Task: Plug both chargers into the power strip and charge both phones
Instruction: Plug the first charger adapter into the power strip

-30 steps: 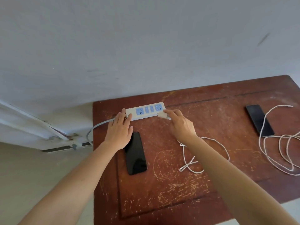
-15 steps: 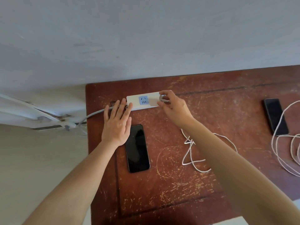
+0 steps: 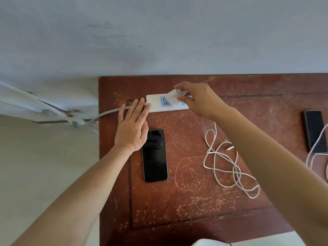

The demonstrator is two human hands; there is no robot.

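White charger brick (image 3: 173, 97) pinched in right hand (image 3: 198, 100), tilted, over middle of power strip (image 3: 156, 103) near top centre of frame; thumb and fingers clamped on brick, prongs hidden, seating impossible to tell

Half a second before: brick low against strip's right-hand sockets. Now lifted and angled, overlapping blue socket face, right sockets mostly hidden behind hand. Read as a re-aim or a failed first push, not a finished plug-in; first charger judged still unplugged

Left hand (image 3: 132, 128) flat, fingers together and straight, gripping nothing, fingertips touching strip's left end where grey lead (image 3: 110, 112) left table edge (image 3: 102, 174). Same bracing post as in earlier views, slightly lower in frame. Strip pinned, not held

Braided white cable (image 3: 229, 167) loose in tangled loops at centre right of frame, free metal tip (image 3: 229, 148) bare on wood, joined to no phone. Near phone (image 3: 154, 156) black, face up, just below left hand and partly under its heel, well apart from cable tip

Second phone (image 3: 315, 131) at right edge of frame, second cable (image 3: 317, 157) crossing its lower end; connection there not readable, second charger brick out of view

Task judged early: neither brick confirmed in strip, neither phone clearly charging. Next need, by judgement: square brick to socket, press straight down against left hand's brace
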